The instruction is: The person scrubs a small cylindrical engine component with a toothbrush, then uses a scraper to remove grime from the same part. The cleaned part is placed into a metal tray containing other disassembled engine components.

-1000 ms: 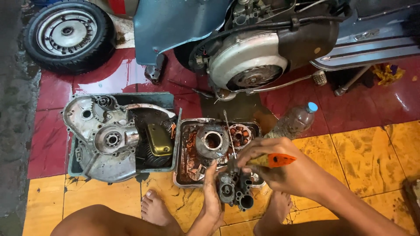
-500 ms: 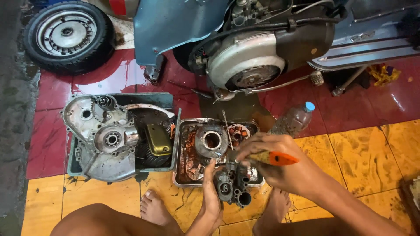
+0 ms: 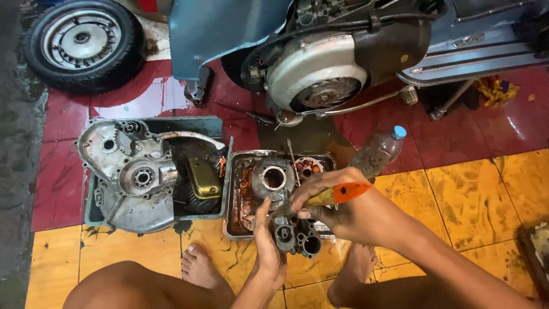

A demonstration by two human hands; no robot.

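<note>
My left hand (image 3: 267,245) grips a small grey metal carburettor (image 3: 296,234) from the left, holding it over the near edge of a greasy metal tray (image 3: 235,214). My right hand (image 3: 331,200) is closed on a screwdriver with an orange and yellow handle (image 3: 342,193); its tip points down-left at the carburettor's top. In the tray behind lie a round cylinder part (image 3: 273,177) and a copper-wound stator (image 3: 309,167).
A grey engine casing (image 3: 128,171) fills a second tray at the left. A blue scooter (image 3: 320,63) with its engine exposed stands behind, a loose wheel (image 3: 83,43) at far left. A plastic bottle (image 3: 380,151) stands right of the tray. My bare feet (image 3: 200,266) rest on yellow tiles.
Both hands with the carburettor and the screwdriver have stayed at the tray's near edge, shifting only slightly. The view has tilted a little.
</note>
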